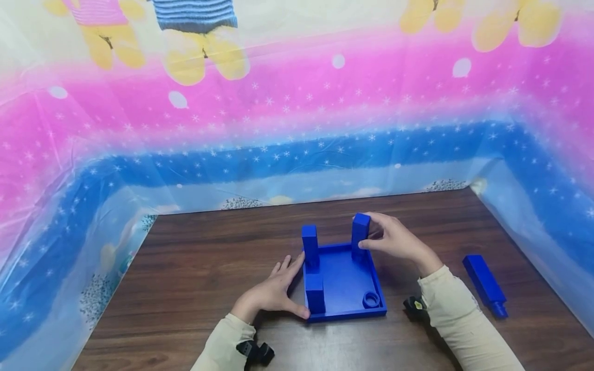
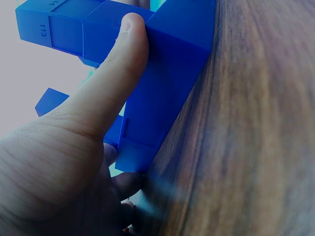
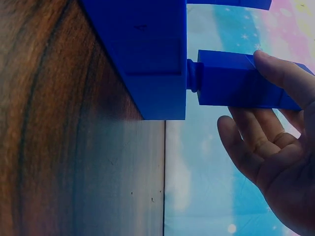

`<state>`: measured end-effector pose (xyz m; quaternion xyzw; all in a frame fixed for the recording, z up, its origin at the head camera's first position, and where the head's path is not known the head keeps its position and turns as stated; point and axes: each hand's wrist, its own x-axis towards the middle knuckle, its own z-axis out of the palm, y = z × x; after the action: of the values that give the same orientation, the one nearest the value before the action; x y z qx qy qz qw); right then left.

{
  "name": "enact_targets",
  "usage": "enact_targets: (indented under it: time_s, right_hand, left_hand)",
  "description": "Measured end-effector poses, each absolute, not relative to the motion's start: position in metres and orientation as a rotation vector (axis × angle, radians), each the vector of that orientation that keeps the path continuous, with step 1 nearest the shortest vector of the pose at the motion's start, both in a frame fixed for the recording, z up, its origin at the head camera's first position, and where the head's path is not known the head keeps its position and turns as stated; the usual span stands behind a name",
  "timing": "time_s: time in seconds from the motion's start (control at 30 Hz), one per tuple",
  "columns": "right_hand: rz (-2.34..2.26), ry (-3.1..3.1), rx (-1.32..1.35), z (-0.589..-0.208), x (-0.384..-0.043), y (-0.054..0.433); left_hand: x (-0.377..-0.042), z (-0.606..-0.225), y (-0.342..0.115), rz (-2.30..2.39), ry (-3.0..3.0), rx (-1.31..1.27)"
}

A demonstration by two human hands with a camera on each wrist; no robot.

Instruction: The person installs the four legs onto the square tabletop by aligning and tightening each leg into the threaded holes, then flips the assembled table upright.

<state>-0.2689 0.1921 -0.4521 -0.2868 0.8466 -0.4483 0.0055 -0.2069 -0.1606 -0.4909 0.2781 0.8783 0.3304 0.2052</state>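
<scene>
A blue square table top (image 1: 345,286) lies with its raised rim upward, like a shallow tray. Two blue legs (image 1: 310,247) (image 1: 315,293) stand upright on its left corners. Another blue leg (image 1: 360,232) is pinched between the thumb and fingers of my right hand (image 1: 394,237) over the far right corner. In the right wrist view, part of that leg's threaded end (image 3: 194,75) shows between leg and rim. My left hand (image 1: 271,291) rests along the left side, fingers spread and straight, thumb at the near left corner. An unfilled round socket (image 1: 370,300) shows at the near right corner.
To the right, a loose blue leg (image 1: 484,283) lies on the brown wooden table (image 1: 195,268), its threaded end toward me. A patterned pink and blue cloth (image 1: 287,113) rises behind the table and along both sides. Black wrist cameras (image 1: 255,352) sit at both sleeves.
</scene>
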Motion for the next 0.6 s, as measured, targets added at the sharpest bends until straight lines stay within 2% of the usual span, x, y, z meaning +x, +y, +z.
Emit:
enact_targets:
  time_s: [0.6]
  right_hand:
    - [-1.329,2.699,-0.858,-0.4530,-0.2686,0.1890]
  left_hand:
    - [-0.2073,-0.4931,-0.1612,0.925,2.455,0.772]
